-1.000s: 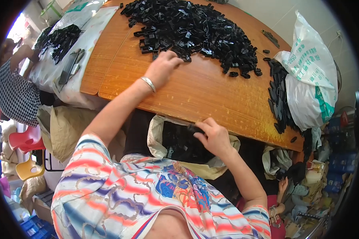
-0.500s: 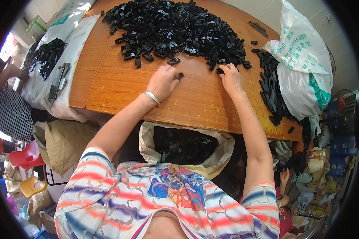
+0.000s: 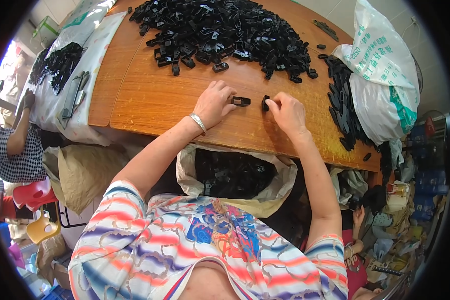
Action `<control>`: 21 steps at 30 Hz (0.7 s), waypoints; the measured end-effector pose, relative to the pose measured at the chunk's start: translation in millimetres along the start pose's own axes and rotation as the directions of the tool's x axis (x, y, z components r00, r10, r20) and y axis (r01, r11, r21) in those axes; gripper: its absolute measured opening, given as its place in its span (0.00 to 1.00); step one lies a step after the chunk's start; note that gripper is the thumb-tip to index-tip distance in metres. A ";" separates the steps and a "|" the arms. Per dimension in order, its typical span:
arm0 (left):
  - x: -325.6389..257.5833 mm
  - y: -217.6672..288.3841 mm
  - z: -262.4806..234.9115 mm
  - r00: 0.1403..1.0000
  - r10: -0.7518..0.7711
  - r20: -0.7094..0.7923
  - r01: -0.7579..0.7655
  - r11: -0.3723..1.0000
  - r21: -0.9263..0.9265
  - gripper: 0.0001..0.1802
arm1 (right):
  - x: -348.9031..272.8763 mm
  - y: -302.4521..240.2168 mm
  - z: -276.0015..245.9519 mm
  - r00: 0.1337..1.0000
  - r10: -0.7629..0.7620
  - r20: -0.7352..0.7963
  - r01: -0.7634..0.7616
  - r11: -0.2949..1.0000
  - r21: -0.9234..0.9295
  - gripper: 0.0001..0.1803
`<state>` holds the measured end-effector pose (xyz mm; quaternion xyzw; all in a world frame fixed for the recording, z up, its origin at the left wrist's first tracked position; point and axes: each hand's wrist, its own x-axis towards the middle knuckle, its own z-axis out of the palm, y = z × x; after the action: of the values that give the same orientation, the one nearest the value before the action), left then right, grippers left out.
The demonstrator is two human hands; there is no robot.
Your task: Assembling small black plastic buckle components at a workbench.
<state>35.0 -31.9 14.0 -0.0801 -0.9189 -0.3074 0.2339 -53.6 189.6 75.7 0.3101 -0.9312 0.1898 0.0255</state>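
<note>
Over the wooden table, my left hand pinches a small black plastic piece with a rectangular opening, held by its left end between thumb and fingers. A short way to its right, my right hand is closed on a second black piece, which stands upright at the fingertips. The two pieces are apart. Beyond my hands lies a large heap of similar black plastic parts, with one loose part at its near edge.
Long black strips lie in a row along the right, beside a white plastic bag. An open sack of black parts sits below the table edge. At far left another person works by a covered table.
My right hand has come back from the heap toward me with a black piece. My left hand has shifted slightly right and now shows its piece turned broadside.
</note>
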 end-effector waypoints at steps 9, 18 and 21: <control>2.7 -0.5 4.0 0.999 -0.051 0.018 0.051 0.999 -0.002 0.13 | 3.9 11.8 10.0 0.966 -0.259 0.013 0.259 0.966 0.017 0.12; 3.3 -1.6 7.5 0.999 -0.048 0.009 0.049 0.999 -0.025 0.12 | 10.4 -22.5 40.8 0.935 -0.331 -0.130 0.353 0.902 0.248 0.12; 3.5 -1.0 6.7 0.998 -0.059 0.025 0.060 0.998 -0.028 0.12 | 9.5 -25.4 40.3 0.926 -0.370 -0.069 0.376 0.908 0.184 0.12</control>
<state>29.1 -28.6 10.4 -0.0596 -0.9192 -0.3263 0.2121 -43.5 150.7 48.5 0.4801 -0.8313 0.2763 0.0464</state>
